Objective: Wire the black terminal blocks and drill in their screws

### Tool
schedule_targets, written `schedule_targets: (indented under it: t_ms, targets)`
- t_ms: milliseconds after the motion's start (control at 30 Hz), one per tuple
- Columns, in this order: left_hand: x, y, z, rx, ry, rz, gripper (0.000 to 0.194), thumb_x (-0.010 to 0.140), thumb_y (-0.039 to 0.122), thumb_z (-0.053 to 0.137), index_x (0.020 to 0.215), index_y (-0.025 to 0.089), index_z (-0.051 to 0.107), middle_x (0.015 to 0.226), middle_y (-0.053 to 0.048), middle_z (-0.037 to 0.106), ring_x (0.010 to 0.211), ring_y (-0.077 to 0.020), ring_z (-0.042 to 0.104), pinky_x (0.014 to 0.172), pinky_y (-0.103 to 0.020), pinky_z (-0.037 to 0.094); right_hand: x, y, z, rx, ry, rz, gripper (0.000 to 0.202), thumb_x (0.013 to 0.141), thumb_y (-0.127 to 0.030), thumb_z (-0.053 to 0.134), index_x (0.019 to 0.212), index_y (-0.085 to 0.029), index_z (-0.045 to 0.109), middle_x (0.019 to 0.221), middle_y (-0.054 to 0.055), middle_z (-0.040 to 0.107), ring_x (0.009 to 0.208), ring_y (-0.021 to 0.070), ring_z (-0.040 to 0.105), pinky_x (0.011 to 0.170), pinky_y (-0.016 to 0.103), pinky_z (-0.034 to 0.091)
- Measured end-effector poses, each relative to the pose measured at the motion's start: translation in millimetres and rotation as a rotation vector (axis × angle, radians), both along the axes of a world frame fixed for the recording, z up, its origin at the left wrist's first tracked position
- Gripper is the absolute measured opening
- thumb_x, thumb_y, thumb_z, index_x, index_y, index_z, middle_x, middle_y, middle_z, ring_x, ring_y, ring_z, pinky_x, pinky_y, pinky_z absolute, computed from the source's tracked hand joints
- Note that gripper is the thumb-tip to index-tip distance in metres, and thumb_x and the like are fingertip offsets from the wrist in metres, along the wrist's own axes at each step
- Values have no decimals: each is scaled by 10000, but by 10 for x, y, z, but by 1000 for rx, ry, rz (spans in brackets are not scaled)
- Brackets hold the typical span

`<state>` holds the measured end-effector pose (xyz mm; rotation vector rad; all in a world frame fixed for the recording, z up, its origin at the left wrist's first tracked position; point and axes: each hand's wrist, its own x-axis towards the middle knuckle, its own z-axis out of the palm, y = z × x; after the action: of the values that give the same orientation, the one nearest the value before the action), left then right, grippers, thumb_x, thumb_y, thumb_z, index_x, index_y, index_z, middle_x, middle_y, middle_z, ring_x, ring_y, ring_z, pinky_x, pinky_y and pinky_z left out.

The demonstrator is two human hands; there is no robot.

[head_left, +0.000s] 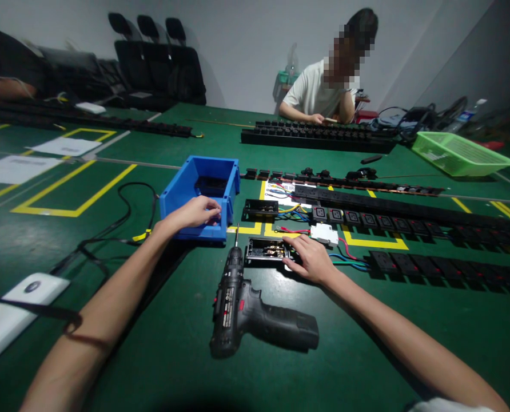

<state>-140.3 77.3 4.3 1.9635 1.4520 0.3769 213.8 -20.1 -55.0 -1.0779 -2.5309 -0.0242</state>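
Note:
My left hand [196,213] reaches over the low front of a blue plastic bin [175,197]. Its fingers are curled together, and whatever they hold is hidden. My right hand [309,256] grips the right end of an open black plastic housing [255,252], thumb on the near side and fingers on the far side. Metal contacts show inside that housing. Just in front of it lies a black cordless drill [229,309], its bit pointing away from me. Beyond sits a second black housing [259,209] with coloured wires running to a strip of sockets [351,218].
Another socket strip [430,269] lies to the right, near a white breaker-like block [324,233]. A green basket [456,154] stands at the far right. Black cables [122,229] and a white device [21,309] are at left. Across the table sits a person [315,91].

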Motion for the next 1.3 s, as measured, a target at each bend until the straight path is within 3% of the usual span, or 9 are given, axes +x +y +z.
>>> schedule_targets:
  t_ms: [167, 433, 567, 667, 833, 900, 1000, 1133, 1300]
  targets:
    - [21, -33, 113, 32, -26, 81, 309, 751, 438, 574, 791, 151, 680, 738, -44, 715, 594, -163, 650, 556, -226, 474, 2, 2, -5, 1, -2, -1, 524, 953, -486, 460, 1302, -100, 515, 1075, 146, 661, 975, 267, 584, 829, 388, 494]
    - [172, -255, 406, 579, -11, 264, 347, 895, 410, 490, 1012, 178, 721, 915, -42, 717, 784, -176, 618, 743, -250, 474, 4, 5, 3, -4, 1, 4, 529, 953, -483, 458, 1305, -92, 514, 1062, 150, 661, 975, 269, 585, 818, 382, 497]
    - [379, -455, 530, 721, -61, 146, 345, 950, 379, 465, 1041, 162, 718, 927, -53, 671, 792, -162, 585, 770, -266, 451, 2, 0, 10, -10, 13, 6, 521, 953, -473, 465, 1307, -94, 513, 1050, 150, 663, 969, 265, 590, 809, 375, 499]
    - [568, -574, 480, 680, -96, -65, 319, 969, 341, 467, 1082, 162, 707, 900, -52, 628, 784, -154, 576, 762, -278, 453, -1, -1, 7, -1, 19, 8, 515, 949, -471, 473, 1302, -98, 519, 1031, 148, 664, 949, 263, 594, 793, 374, 504]
    - [890, -772, 264, 470, -201, -438, 278, 984, 244, 460, 1181, 189, 648, 1038, -72, 626, 942, -166, 605, 822, -295, 474, -2, 8, -6, 31, 19, 9, 505, 946, -471, 479, 1279, -95, 534, 1053, 157, 662, 958, 267, 599, 804, 381, 516]
    - [984, -845, 186, 402, -222, -526, 246, 972, 214, 479, 1155, 187, 642, 1071, -72, 648, 990, -175, 611, 864, -311, 476, 4, 14, -11, 38, 17, 14, 506, 942, -481, 483, 1267, -98, 540, 1055, 155, 667, 951, 269, 606, 807, 391, 523]
    - [1081, -923, 86, 303, -267, -480, 191, 952, 211, 510, 1097, 179, 630, 1046, -63, 677, 966, -180, 633, 869, -329, 492, 17, 17, -12, 43, 40, 50, 513, 930, -480, 513, 1281, -106, 522, 1136, 155, 657, 999, 276, 611, 844, 406, 528]
    - [1168, -961, -53, 105, -480, -354, 140, 926, 265, 561, 1012, 166, 612, 994, -50, 691, 921, -168, 667, 864, -326, 524, 6, -19, 24, 133, 179, 89, 566, 891, -444, 595, 1330, -110, 471, 1210, 177, 629, 1056, 288, 610, 868, 431, 533]
    - [1237, -976, -175, -102, -660, -251, 193, 877, 328, 640, 888, 143, 588, 897, -49, 696, 864, -176, 691, 770, -292, 536, -68, -106, 69, 255, 431, 214, 421, 832, -266, 700, 1213, -179, 543, 1018, 112, 693, 929, 221, 652, 787, 378, 553]
